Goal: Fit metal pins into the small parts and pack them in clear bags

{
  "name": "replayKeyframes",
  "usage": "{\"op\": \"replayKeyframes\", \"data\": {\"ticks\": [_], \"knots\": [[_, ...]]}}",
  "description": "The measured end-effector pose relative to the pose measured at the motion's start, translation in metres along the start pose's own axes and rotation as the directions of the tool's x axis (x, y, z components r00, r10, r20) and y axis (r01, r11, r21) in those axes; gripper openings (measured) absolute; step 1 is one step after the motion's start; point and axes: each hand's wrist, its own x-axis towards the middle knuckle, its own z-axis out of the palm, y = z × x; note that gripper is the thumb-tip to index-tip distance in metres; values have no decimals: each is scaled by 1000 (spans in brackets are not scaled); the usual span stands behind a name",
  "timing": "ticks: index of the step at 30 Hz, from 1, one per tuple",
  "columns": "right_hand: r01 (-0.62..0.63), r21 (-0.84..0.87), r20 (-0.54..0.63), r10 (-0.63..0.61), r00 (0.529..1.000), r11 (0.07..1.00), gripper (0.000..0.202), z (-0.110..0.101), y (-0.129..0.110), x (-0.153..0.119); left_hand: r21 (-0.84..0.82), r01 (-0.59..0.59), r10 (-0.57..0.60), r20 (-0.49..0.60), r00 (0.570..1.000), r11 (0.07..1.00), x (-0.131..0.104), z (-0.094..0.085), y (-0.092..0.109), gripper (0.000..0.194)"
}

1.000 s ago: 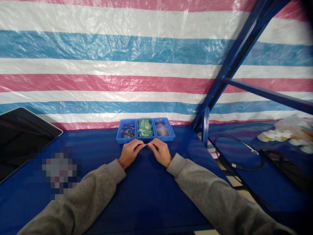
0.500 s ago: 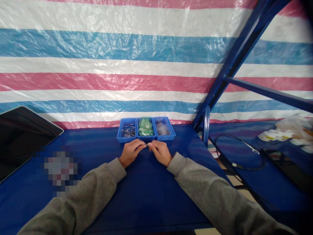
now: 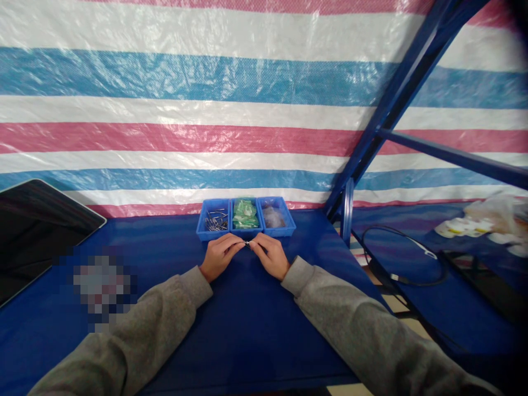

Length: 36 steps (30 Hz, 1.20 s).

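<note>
Between my fingertips is a small metallic piece (image 3: 247, 243), too small to make out fully. My left hand (image 3: 221, 256) pinches its left end, and my right hand (image 3: 270, 255) pinches its right end. Both hands are just in front of three joined blue bins. The left bin (image 3: 202, 225) holds several thin metal parts (image 3: 217, 221). Green packets (image 3: 246, 213) fill the middle bin (image 3: 246, 232). In the right bin (image 3: 291, 224) lies a clear plastic bag (image 3: 273, 216) with something greyish inside.
A dark flat screen (image 3: 37, 236) stands at the left of the blue table (image 3: 247, 330), near a blurred-out patch (image 3: 101, 283). Blue metal framing (image 3: 379, 129) rises at the right. Beyond it are a black cable (image 3: 412, 283) and white items in plastic (image 3: 466, 225).
My fingertips have shifted slightly around the small piece, and the right ones now sit a little closer to the left. The bins look the same.
</note>
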Motion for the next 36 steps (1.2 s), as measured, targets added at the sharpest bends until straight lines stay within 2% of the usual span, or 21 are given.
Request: {"op": "replayKeyframes", "data": {"ticks": [8,14,18,23,26,29,33,36], "knots": [[24,-41,68,-21,997,999,38,2,2,0,-35,-7,6,-37,999,999,0,-1,3,13],[-3,-50,4,3,1000,999,40,3,3,0,-112,101,-105,-28,994,989,-3,1,1,16],[-27,-52,-20,26,999,998,40,2,3,0,-99,145,-147,-6,989,984,-3,2,0,16],[-33,-40,-33,31,999,999,39,1,1,-1,43,117,-118,22,993,992,-3,3,-1,17],[-44,-34,-72,41,997,998,38,0,0,-1,121,37,-42,35,999,992,-3,4,-2,17],[-67,-33,-125,63,990,997,37,-1,-1,0,124,-22,20,22,1000,992,-2,4,-2,18],[-72,-6,-156,70,985,997,33,-1,-2,0,131,25,-13,-90,996,991,-2,3,-2,20],[-46,26,-121,49,992,999,27,-1,-3,0,131,45,-32,-105,994,990,-3,3,-3,20]]}}
